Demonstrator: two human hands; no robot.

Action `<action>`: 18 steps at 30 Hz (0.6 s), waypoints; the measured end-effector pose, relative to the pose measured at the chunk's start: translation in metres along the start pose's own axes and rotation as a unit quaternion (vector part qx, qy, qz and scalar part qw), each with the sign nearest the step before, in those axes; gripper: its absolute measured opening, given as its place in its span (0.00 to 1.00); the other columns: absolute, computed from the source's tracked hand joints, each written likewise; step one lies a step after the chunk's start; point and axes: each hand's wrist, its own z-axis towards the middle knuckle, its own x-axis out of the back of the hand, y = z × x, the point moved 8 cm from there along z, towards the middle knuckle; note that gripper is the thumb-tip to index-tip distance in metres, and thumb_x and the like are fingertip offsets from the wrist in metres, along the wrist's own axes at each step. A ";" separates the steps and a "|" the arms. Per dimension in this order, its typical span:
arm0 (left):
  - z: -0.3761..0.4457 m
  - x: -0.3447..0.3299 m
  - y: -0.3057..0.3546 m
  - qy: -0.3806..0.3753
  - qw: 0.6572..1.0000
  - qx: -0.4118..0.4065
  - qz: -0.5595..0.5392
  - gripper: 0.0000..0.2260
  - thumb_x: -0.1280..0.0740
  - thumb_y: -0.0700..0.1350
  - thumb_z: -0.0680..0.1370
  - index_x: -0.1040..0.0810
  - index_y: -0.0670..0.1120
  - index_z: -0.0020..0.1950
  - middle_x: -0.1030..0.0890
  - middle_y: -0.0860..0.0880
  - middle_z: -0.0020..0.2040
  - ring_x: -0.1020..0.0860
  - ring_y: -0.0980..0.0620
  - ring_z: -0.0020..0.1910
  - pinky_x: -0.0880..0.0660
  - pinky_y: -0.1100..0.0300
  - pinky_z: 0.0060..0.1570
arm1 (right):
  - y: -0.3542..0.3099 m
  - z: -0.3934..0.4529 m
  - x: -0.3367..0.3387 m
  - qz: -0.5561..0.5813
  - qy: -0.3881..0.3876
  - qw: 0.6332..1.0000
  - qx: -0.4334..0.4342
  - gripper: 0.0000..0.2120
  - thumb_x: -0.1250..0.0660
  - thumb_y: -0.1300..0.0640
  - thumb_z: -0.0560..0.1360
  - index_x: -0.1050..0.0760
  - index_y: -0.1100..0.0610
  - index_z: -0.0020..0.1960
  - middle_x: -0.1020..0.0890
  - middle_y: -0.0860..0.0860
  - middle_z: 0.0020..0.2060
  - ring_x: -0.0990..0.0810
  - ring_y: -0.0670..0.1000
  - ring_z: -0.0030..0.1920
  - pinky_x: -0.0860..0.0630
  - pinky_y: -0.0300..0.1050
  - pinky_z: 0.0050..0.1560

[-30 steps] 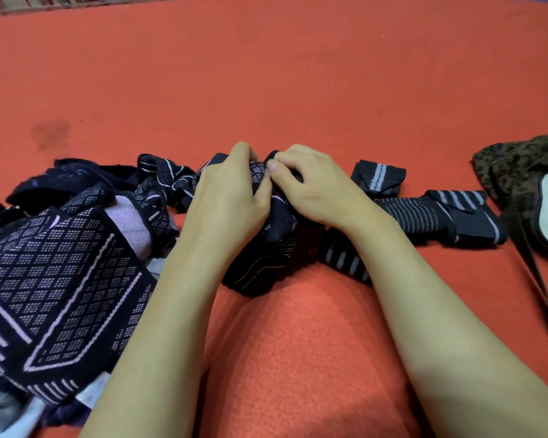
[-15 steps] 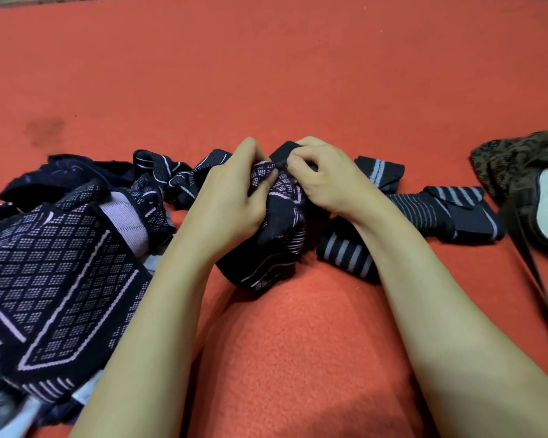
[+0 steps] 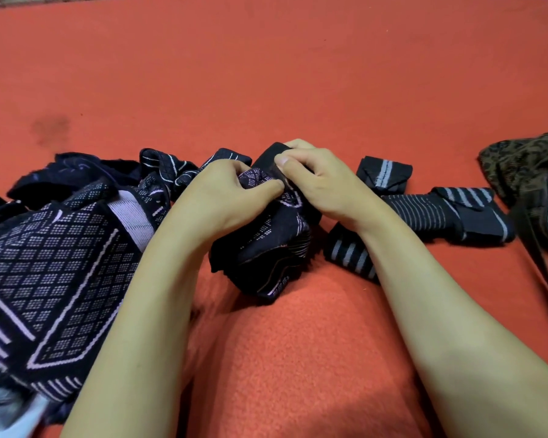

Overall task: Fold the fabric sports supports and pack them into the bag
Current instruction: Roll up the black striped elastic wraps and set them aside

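A dark navy knit support (image 3: 266,248) with pale lilac patterning is bunched in the middle of the red surface, its lower end touching the cloth. My left hand (image 3: 222,197) grips its upper left part, thumb pressed into the fabric. My right hand (image 3: 317,181) pinches its black top edge between thumb and fingers. To the left lies a pile of unfolded supports (image 3: 54,254) with diamond patterns. Folded black supports with grey stripes (image 3: 431,213) lie to the right, one small folded one (image 3: 385,175) behind them. The dark patterned bag (image 3: 529,165) sits at the right edge, partly cut off.
A red felt-like cloth (image 3: 266,74) covers the whole surface, with a faint dark stain (image 3: 49,126) at the far left. The bag's strap (image 3: 544,270) trails toward the near right. A pale cloth (image 3: 10,409) peeks out under the pile at the bottom left.
Both hands have lifted the navy support's upper end and worked it, and my right hand's pinch has shifted onto its black top edge. The view moved slightly.
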 end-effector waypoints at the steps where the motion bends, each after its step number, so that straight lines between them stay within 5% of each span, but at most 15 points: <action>1: 0.000 0.001 0.000 0.000 1.000 0.000 -0.012 0.15 0.28 0.60 0.76 0.18 0.50 0.53 0.13 0.51 0.41 0.16 0.56 0.38 0.22 0.56 0.41 | 0.000 -0.001 -0.001 0.009 -0.006 1.000 -0.001 0.20 0.42 0.59 0.86 0.34 0.53 0.34 0.30 0.46 0.39 0.29 0.42 0.45 0.33 0.36 0.48; 4: -0.001 0.001 0.000 -0.001 0.999 -0.004 -0.047 0.13 0.26 0.59 0.75 0.19 0.53 0.53 0.14 0.55 0.41 0.18 0.62 0.34 0.24 0.61 0.38 | 0.000 -0.002 -0.004 0.040 -0.009 0.999 -0.008 0.17 0.43 0.60 0.85 0.33 0.59 0.37 0.31 0.47 0.40 0.30 0.41 0.43 0.34 0.39 0.47; 8: 0.000 -0.003 -0.003 -0.001 0.986 -0.015 -0.164 0.13 0.23 0.54 0.75 0.17 0.49 0.55 0.12 0.52 0.45 0.13 0.55 0.42 0.18 0.59 0.44 | 0.001 -0.002 -0.003 0.101 -0.017 0.995 -0.019 0.18 0.43 0.50 0.83 0.29 0.60 0.40 0.28 0.48 0.40 0.28 0.44 0.44 0.32 0.45 0.50; 10: 0.002 -0.003 -0.008 0.010 0.976 -0.012 -0.216 0.12 0.23 0.51 0.76 0.17 0.47 0.56 0.12 0.50 0.44 0.14 0.53 0.41 0.18 0.60 0.41 | -0.001 -0.006 0.000 0.058 -0.029 0.998 -0.005 0.16 0.39 0.45 0.83 0.27 0.54 0.42 0.27 0.45 0.40 0.28 0.42 0.41 0.32 0.39 0.47; 12: 0.005 0.000 -0.014 0.026 0.969 -0.007 -0.244 0.11 0.23 0.48 0.77 0.17 0.46 0.55 0.12 0.49 0.44 0.14 0.54 0.39 0.20 0.61 0.39 | 0.000 -0.007 0.003 0.002 -0.025 1.000 0.016 0.16 0.35 0.47 0.83 0.29 0.58 0.43 0.29 0.46 0.41 0.31 0.43 0.39 0.33 0.35 0.44; 15: 0.008 0.003 -0.017 0.045 0.970 -0.015 -0.239 0.09 0.24 0.47 0.77 0.18 0.48 0.56 0.12 0.50 0.44 0.15 0.56 0.39 0.21 0.62 0.40 | -0.001 -0.005 0.001 -0.036 -0.015 0.999 0.032 0.13 0.37 0.49 0.84 0.29 0.52 0.42 0.27 0.47 0.44 0.28 0.44 0.43 0.31 0.40 0.48; 18: 0.008 0.008 -0.016 0.078 0.979 -0.022 -0.189 0.08 0.25 0.48 0.77 0.18 0.48 0.54 0.14 0.53 0.41 0.19 0.63 0.34 0.26 0.70 0.33 | -0.003 -0.005 0.002 -0.115 -0.006 0.992 0.052 0.13 0.36 0.42 0.81 0.31 0.49 0.45 0.26 0.47 0.45 0.26 0.50 0.46 0.29 0.46 0.50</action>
